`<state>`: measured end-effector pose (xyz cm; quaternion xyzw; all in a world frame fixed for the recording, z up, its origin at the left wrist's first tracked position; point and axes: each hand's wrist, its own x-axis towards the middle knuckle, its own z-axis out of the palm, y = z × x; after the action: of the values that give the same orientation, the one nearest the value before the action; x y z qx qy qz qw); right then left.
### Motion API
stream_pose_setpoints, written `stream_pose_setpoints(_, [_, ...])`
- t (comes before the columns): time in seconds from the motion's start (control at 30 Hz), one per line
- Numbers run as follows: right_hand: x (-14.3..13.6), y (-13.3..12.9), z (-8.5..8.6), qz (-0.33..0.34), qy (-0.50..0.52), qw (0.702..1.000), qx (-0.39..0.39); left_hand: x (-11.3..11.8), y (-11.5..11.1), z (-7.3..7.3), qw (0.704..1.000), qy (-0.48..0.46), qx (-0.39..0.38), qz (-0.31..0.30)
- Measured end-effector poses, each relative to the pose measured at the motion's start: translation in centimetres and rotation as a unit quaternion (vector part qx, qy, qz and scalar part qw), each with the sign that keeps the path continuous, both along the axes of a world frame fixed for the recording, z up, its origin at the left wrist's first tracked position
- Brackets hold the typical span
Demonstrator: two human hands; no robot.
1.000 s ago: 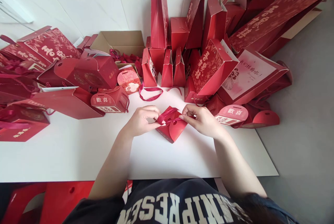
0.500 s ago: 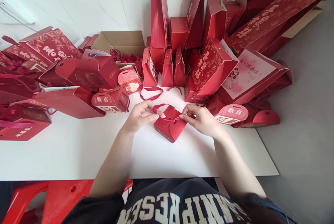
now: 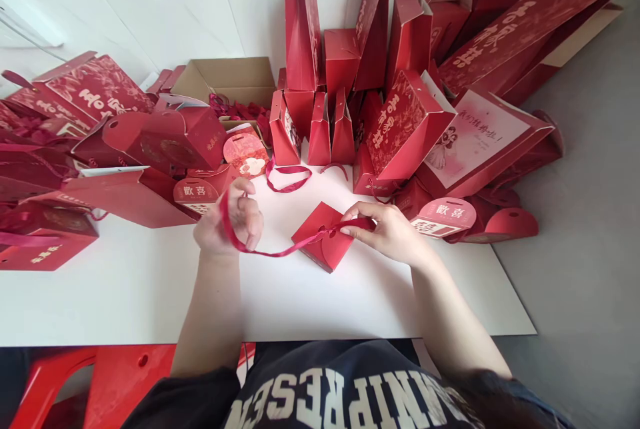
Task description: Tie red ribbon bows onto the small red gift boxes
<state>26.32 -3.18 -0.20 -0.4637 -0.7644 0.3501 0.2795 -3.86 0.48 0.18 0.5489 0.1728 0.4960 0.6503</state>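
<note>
In front of me a small red gift box (image 3: 315, 221) lies on the white table, turned cornerwise, its top flaps folded together. A dark red ribbon (image 3: 273, 254) runs through the hole in the middle of its top. My left hand (image 3: 211, 230) is raised to the left of the box, fingers curled and slightly blurred, with the ribbon's long end looped over them. At the box's right side, my right hand (image 3: 387, 232) pinches the ribbon close to the hole between thumb and fingers. A short ribbon end shows behind those fingers.
Red gift bags (image 3: 300, 36) and boxes crowd the table's back and both sides. A cardboard carton (image 3: 233, 72) with ribbons stands at the back, and a loose ribbon (image 3: 290, 188) lies behind the box. The table's front edge (image 3: 330, 338) is near my body.
My left hand has moved left and slightly up from beside the box, drawing the ribbon out into a long loop. My right hand has stayed at the box, which has hardly moved.
</note>
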Motion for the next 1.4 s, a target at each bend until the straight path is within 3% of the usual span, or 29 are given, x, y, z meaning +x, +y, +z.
stream_pose_setpoints(0.07, [-0.1,0.0,-0.1,0.003,0.008,1.000,0.008,-0.6,-0.2,0.6,0.999,0.040,-0.001,-0.010])
stream_pose_setpoints(0.17, [-0.4,-0.1,-0.1,0.000,0.009,1.000,-0.001,-0.6,-1.4,2.1,0.970,0.232,0.001,0.067])
stream_pose_setpoints(0.27, [-0.8,-0.1,-0.2,-0.007,0.006,1.000,-0.012,0.8,-3.5,3.7,0.867,0.457,0.044,0.195])
stream_pose_setpoints(0.33, [-1.0,-0.1,-0.3,-0.011,0.001,1.000,-0.006,2.5,-5.1,4.2,0.805,0.541,0.106,0.222])
stream_pose_setpoints(0.47, [-1.2,-0.1,-0.3,-0.018,-0.010,1.000,0.006,5.9,-7.2,3.1,0.764,0.601,0.161,0.171])
stream_pose_setpoints(0.63, [-1.3,-0.1,-0.3,-0.023,-0.014,1.000,0.005,7.5,-7.3,1.0,0.720,0.630,0.188,0.221])
stream_pose_setpoints(1.0, [-1.2,0.0,-0.6,-0.027,-0.007,1.000,0.002,6.1,-6.4,1.8,0.704,0.636,0.280,0.150])
stream_pose_setpoints(1.23, [-1.1,0.0,-0.5,-0.030,-0.003,1.000,-0.002,5.9,-6.3,0.9,0.706,0.578,0.351,0.213])
stream_pose_setpoints(1.4, [-1.1,0.0,-0.4,-0.038,-0.005,0.999,-0.008,6.4,-6.0,1.4,0.743,0.571,0.277,0.212])
